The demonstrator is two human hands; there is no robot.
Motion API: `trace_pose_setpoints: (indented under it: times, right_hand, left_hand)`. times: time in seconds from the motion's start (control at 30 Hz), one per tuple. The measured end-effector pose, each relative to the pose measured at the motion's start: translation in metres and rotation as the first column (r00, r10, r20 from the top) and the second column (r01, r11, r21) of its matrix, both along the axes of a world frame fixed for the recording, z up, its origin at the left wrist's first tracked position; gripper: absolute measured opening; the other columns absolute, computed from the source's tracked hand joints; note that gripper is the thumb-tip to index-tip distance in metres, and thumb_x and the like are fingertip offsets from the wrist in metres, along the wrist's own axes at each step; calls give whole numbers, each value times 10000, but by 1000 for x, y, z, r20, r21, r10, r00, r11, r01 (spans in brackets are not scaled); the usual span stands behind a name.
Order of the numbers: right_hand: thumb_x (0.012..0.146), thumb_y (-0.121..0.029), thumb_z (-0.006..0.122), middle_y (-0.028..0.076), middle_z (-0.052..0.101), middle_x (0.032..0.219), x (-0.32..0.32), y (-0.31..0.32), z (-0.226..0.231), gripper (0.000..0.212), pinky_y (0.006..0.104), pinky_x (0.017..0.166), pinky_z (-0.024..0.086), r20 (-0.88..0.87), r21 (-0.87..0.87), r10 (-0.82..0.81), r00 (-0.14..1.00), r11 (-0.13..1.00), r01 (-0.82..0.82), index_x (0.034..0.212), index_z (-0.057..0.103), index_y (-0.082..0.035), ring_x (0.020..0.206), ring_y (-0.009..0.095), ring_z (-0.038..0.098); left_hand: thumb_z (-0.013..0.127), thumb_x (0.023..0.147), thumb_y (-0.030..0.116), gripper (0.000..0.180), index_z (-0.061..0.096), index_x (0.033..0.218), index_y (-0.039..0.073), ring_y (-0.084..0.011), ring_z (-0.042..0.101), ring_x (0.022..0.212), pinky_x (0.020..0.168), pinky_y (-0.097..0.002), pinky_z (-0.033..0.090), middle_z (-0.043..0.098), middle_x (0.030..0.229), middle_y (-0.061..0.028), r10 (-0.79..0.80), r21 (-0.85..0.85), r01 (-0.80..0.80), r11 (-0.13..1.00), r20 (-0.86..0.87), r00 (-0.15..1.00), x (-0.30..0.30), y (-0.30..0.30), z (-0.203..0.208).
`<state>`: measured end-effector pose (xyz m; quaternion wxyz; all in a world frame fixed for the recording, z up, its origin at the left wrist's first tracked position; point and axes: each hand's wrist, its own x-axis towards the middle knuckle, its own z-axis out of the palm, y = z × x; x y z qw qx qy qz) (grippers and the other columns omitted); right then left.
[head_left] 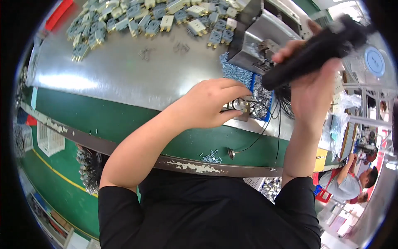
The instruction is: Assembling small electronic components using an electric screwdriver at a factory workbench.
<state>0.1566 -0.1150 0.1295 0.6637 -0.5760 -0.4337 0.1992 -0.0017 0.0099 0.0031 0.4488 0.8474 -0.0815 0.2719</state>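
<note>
My left hand (pixel 215 102) reaches in over the metal worktop, thumb and fingers closed around a small round metal fitting (pixel 237 103). Thin black wires run from beside this fitting toward the right. My right hand (pixel 311 85) is raised over the right side of the bench, gripping a thick black electric screwdriver (pixel 311 54) blurred by motion. Its working tip cannot be made out. Blue-grey screws (pixel 236 70) lie heaped just beyond my left fingers. Next to them a blue tray (pixel 267 103) holds small shiny metal parts.
Many grey and cream plug-like blocks (pixel 166 21) cover the far worktop. A metal box-shaped fixture (pixel 259 39) stands behind the screws. On the green near strip lie loose screws (pixel 212 157) and a wired metal cap (pixel 231 153). A person (pixel 346 180) sits far right.
</note>
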Motion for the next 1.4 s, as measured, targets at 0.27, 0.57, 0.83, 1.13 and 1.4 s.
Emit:
trace_pose_setpoints:
  times: [0.27,0.57,0.83,1.13,1.4]
  right_hand:
    - [1100,-295,596,87,620,1353,-13,-33,2,507,297,1030,445,221,-46,-131,966,988,145,1483,485,18,1198,146,558]
    - [827,-88,748,178,709,1145,-8,-84,-15,412,463,978,517,651,-452,340,678,892,-12,1223,688,9,1098,387,664]
    - [786,-220,823,117,700,1063,-29,-87,-45,434,461,969,504,791,-450,310,528,879,159,1159,675,-54,1044,330,681]
    - [773,-305,828,62,644,957,-42,-76,-58,335,424,954,468,899,-195,44,437,932,307,975,656,-100,950,273,658]
    - [782,-194,800,71,712,964,7,-104,-64,324,418,776,585,948,310,-314,61,949,65,1064,737,-47,897,282,709]
  left_hand:
    - [920,711,88,330,731,980,63,-310,762,979,839,-402,615,769,996,-94,-26,95,12,995,141,990,-5,-14,5]
    - [911,722,53,307,729,969,35,-335,747,1020,861,-427,610,760,1020,-126,-56,33,55,998,31,998,-2,-21,14]
    - [969,663,122,410,741,994,44,-332,756,843,742,-399,604,765,950,-142,57,96,-84,992,262,963,-7,-25,19]
    - [945,713,88,426,697,1052,19,-252,766,866,803,-354,597,774,968,-142,261,50,-265,963,71,963,-25,-30,37]
    - [977,708,143,687,616,1273,-9,-223,762,994,924,-366,581,773,1054,-128,134,-68,-132,989,36,990,-11,-51,48]
